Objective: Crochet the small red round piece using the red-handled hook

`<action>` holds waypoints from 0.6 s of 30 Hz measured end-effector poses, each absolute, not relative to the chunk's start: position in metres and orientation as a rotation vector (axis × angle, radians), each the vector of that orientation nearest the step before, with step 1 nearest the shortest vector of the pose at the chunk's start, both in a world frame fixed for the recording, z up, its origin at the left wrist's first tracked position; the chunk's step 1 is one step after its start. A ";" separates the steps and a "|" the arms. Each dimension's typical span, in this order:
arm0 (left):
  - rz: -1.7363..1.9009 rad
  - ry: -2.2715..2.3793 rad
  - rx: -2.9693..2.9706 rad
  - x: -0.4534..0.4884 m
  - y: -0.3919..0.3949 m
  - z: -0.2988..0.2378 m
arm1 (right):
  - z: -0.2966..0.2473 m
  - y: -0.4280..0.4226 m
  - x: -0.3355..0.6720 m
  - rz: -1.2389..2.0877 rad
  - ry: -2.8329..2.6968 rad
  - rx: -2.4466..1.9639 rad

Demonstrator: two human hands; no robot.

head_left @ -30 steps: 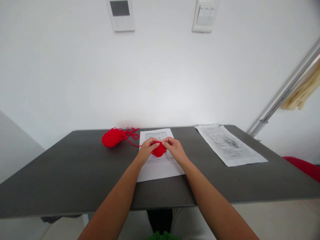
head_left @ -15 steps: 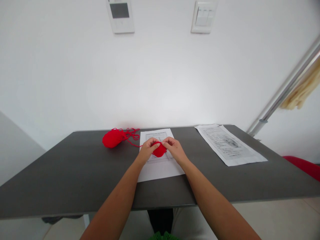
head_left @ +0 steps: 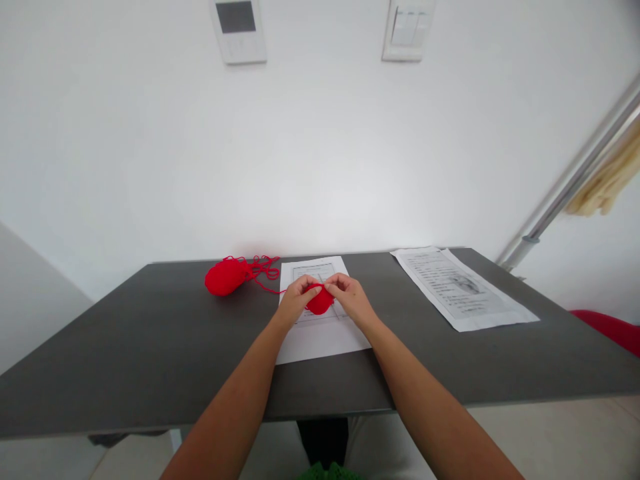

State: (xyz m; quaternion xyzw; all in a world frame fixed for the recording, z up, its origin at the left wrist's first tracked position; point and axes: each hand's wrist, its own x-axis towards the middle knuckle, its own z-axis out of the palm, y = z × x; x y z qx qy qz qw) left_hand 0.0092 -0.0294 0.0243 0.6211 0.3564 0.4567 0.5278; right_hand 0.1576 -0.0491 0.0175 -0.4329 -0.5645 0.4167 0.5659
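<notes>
A small red crocheted piece (head_left: 320,303) hangs between my two hands, over a printed sheet (head_left: 320,347). My left hand (head_left: 296,300) pinches its upper left edge between thumb and fingers. Its upper right edge is pinched by my right hand (head_left: 351,297). Slanting past the piece is a thin rod, like a crochet hook (head_left: 336,312); whether it lies on the paper or is held, I cannot tell. A red strand runs left from my left hand to a ball of red yarn (head_left: 226,277) with loose loops beside it.
More printed sheets (head_left: 463,290) lie on the right part of the dark grey table (head_left: 150,353). Behind it rises a white wall (head_left: 320,147) with a screen panel (head_left: 239,30) and switches (head_left: 407,30). A metal pole (head_left: 580,177) and something red (head_left: 607,331) are at the right.
The view has shifted very slightly. Both hands keep their pinch on the red crocheted piece, with hardly any visible movement.
</notes>
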 end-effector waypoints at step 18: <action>1.121 0.898 1.516 0.010 -0.028 0.024 | 0.021 -0.052 0.159 0.962 -1.331 -1.057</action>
